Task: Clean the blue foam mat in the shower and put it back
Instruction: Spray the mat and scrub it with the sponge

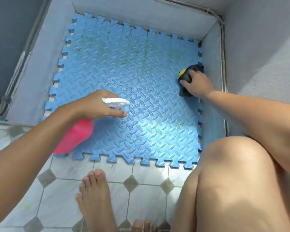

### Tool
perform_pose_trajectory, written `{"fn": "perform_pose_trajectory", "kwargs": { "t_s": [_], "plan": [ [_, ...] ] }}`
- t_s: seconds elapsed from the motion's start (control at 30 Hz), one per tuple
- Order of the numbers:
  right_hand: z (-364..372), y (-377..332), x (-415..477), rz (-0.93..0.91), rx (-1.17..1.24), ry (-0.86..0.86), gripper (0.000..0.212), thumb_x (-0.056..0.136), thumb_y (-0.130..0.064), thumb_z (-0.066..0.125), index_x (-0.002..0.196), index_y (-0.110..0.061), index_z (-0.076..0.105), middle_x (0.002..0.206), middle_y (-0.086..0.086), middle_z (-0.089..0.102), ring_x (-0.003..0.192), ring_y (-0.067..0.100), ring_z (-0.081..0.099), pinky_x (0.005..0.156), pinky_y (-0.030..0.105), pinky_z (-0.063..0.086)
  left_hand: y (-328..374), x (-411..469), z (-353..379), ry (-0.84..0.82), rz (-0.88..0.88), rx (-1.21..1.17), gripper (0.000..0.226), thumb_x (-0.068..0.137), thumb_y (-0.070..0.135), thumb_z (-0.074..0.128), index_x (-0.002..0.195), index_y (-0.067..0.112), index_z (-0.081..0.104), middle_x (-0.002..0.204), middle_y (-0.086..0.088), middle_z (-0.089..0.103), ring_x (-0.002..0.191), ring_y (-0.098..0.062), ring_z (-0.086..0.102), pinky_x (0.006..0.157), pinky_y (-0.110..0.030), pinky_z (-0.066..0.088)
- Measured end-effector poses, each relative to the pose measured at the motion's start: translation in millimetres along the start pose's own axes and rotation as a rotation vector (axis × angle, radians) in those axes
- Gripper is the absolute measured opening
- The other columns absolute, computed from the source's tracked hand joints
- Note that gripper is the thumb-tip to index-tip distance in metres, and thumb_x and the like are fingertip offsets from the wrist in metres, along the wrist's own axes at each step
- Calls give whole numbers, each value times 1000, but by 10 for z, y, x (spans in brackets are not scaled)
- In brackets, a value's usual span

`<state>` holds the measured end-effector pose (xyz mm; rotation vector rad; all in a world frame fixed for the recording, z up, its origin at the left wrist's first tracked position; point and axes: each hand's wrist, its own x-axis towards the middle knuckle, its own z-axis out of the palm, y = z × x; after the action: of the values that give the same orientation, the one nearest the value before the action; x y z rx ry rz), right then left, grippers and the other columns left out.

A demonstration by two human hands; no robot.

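The blue foam mat [137,77], with jigsaw edges and a raised tread pattern, lies flat on the shower floor; green stains streak its far half. My left hand [94,106] grips a pink spray bottle [75,136] by its white trigger head, nozzle aimed right over the mat's near left part. My right hand [197,84] presses a dark cloth with a yellow patch [189,72] onto the mat's right edge.
Grey shower walls [40,67] close in the mat on the left, far and right sides. A metal pipe [223,64] runs along the right wall. White floor tiles with grey diamonds [141,183] lie in front, under my bare feet [95,198] and bent right knee [238,173].
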<state>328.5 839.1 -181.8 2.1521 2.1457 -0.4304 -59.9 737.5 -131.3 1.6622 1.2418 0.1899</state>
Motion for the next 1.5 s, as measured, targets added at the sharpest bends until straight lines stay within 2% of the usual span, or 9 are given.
{"fn": "perform_pose_trajectory", "kwargs": {
  "t_s": [0.13, 0.3, 0.47, 0.67, 0.8, 0.93, 1.17, 1.33, 1.5],
  "plan": [
    [-53, 55, -35, 49, 75, -1, 66, 98, -68, 23, 89, -11, 56, 93, 7, 56, 91, 30, 51, 80, 40, 38, -2, 34, 177, -105, -7, 78, 57, 64, 60, 79, 59, 12, 47, 49, 6, 47, 47, -15, 48, 55, -30, 38],
    [4, 90, 51, 94, 55, -32, 21, 97, -33, 53, 106, -15, 58, 110, 12, 66, 106, 35, 60, 79, 34, 38, 42, 48, 155, -157, 22, 43, 54, 64, 62, 78, 62, 14, 54, 52, 7, 54, 52, -15, 48, 59, -32, 38],
    [42, -80, -147, 42, 106, -23, 42, 91, -25, 63, 131, -16, 57, 128, 7, 64, 118, 30, 60, 96, 37, 47, 28, 22, 150, 10, -35, -6, 46, 75, 40, 89, 57, 14, 56, 44, 0, 55, 41, -17, 51, 49, -23, 38],
    [342, -980, -1003, -740, -47, -232, 39, 89, -36, 63, 127, -25, 60, 115, 2, 61, 103, 25, 62, 77, 32, 48, -20, 62, 74, 38, 4, 1, 56, 61, 68, 76, 61, 13, 65, 58, -3, 68, 57, -19, 60, 65, -34, 47],
    [372, -1061, -1324, -1370, -379, -644, 34, 82, -39, 69, 112, -23, 64, 107, 6, 59, 93, 31, 62, 61, 29, 40, -37, 81, 81, 42, 14, -16, 59, 59, 69, 76, 63, 11, 66, 62, -5, 69, 67, -30, 64, 69, -38, 49],
    [152, -531, -1150, -1205, -539, -791, 32, 83, -43, 68, 107, -24, 60, 106, 3, 58, 84, 29, 61, 59, 34, 37, -36, 150, 85, 15, -7, -21, 48, 68, 60, 83, 65, 15, 67, 62, -2, 71, 62, -19, 62, 70, -35, 46],
    [15, -9, -454, 96, 62, -68, 20, 92, -35, 66, 103, -20, 60, 101, 1, 62, 98, 27, 60, 76, 32, 42, -13, 199, 92, -62, 1, -7, 71, 50, 83, 77, 68, 15, 68, 66, -2, 73, 77, -31, 68, 78, -45, 52],
    [285, -527, -713, -128, 94, -113, 24, 96, -34, 60, 118, -25, 56, 115, 2, 53, 99, 25, 55, 82, 35, 44, 0, 213, 116, -107, 21, 19, 70, 53, 83, 75, 69, 15, 69, 66, -2, 73, 77, -33, 68, 84, -52, 53],
    [509, -1201, -985, -511, 119, -132, 27, 94, -39, 62, 117, -26, 60, 109, 3, 53, 103, 28, 54, 84, 40, 49, -65, 212, 77, 107, -84, -45, 73, 52, 77, 80, 78, 10, 70, 67, -7, 72, 63, -22, 61, 70, -36, 50]
  ]
}}
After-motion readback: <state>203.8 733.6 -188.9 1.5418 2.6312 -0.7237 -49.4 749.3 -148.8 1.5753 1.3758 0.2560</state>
